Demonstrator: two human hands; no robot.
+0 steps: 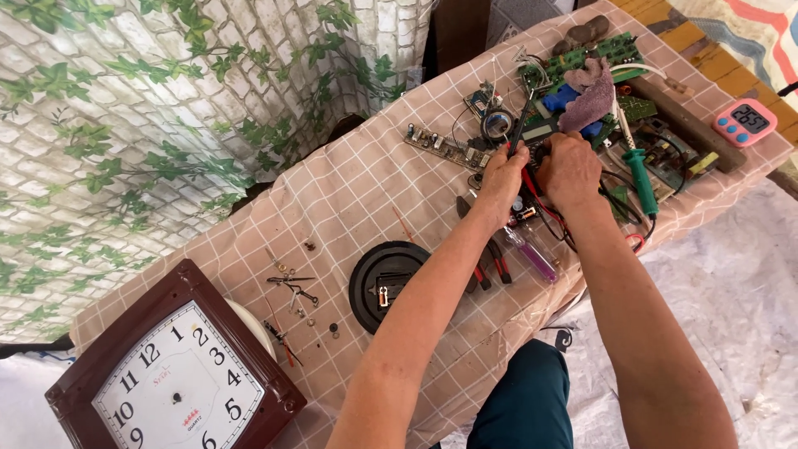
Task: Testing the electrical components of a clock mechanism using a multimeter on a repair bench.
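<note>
Both hands worked at the far end of the tabletop [366, 191], amid electronics clutter. Left hand [501, 179]: fingers pinched together on a thin dark probe-like tool [522, 129] with a red wire [532, 187] trailing from it. Right hand [570, 166]: fingers curled down over a small part under the palm; what they gripped, and how tightly, could not be told.

Tool's long axis ran roughly away from the person, tilted slightly right, tip toward the green circuit boards [582, 56] and a small round lens-like piece [497, 125].

Risks, as judged: wires tangled under both wrists could snag and drag a board off. The green-handled soldering iron [641, 175] lay just beside the right wrist; if hot, a sideways shift could mean a burn. Loose screws [309, 246] near the black clock movement [384, 281] could roll away. The brown wall clock [179, 378] sat at the near corner, where a knock might tip it.
</note>
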